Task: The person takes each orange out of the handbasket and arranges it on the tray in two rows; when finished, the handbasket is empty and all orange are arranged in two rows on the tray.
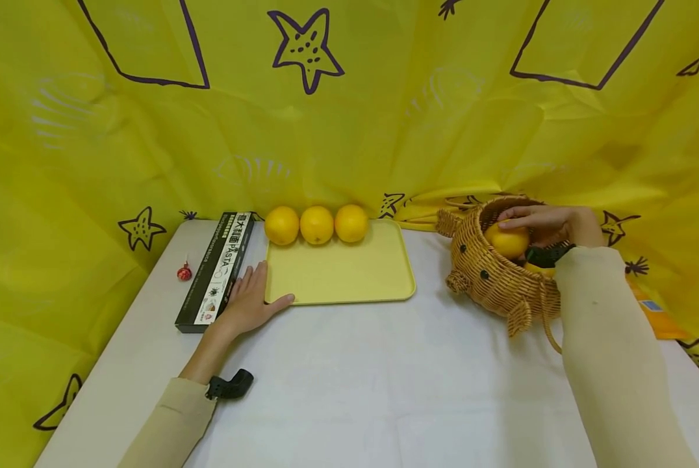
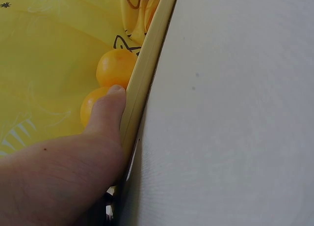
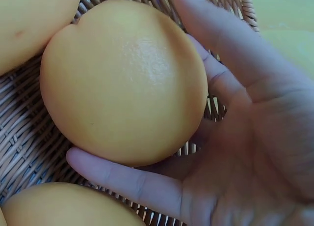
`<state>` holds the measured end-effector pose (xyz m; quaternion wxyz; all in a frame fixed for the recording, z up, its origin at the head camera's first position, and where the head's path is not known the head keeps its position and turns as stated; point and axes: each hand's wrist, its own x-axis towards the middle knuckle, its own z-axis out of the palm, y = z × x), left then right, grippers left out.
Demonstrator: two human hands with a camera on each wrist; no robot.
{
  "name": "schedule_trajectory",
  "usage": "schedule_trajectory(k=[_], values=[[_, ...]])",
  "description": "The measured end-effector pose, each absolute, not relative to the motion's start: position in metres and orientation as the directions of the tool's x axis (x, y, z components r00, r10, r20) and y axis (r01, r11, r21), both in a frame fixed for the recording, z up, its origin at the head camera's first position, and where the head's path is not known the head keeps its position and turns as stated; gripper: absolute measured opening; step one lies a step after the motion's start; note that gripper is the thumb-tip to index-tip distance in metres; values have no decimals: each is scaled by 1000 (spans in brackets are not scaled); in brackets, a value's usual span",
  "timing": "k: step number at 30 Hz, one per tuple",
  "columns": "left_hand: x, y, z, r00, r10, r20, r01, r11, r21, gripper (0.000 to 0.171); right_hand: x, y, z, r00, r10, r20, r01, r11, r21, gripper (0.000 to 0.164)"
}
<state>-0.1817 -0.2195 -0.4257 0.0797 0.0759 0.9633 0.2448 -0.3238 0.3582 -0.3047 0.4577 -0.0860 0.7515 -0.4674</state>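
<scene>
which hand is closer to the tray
Left: the left hand is at the near-left corner of the tray; the right hand is in the basket, farther right.

There were 3 oranges [image 1: 317, 225] along 1 tray [image 1: 340, 276], at least 3 more oranges [image 3: 122, 83] in 1 basket [image 1: 501, 286], 1 pasta box [image 1: 216, 273], 1 red trinket [image 1: 184, 272], 1 packet [image 1: 658, 318], 1 left hand [image 1: 247, 304] and 1 right hand [image 1: 549, 220].

Table [image 1: 373, 377]: white top with faint crease lines
Cloth [image 1: 349, 143]: yellow, creased, hung behind the table and along its left and right sides, bunched low at right
Starfish [image 1: 307, 52]: dark outlines, spotted, 1 large one high near the middle
Boxes [image 1: 151, 42]: 2, dark-lined, running out of view above
Shells [image 1: 253, 168]: pale, faint
Light: soft, with a dim shadow [image 1: 519, 403] at table right
</scene>
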Motion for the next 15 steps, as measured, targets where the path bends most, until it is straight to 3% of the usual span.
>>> schedule_trajectory(k=[6,15], values=[[-183,-220,-424,-976,184,-116,105,866,489,106,-327,357,-303,-522,-588,-618,315,540,-781,10],[-181,-220,-423,-976,184,-117,105,864,492,105,-324,354,-301,-538,-567,-624,289,571,-768,13]])
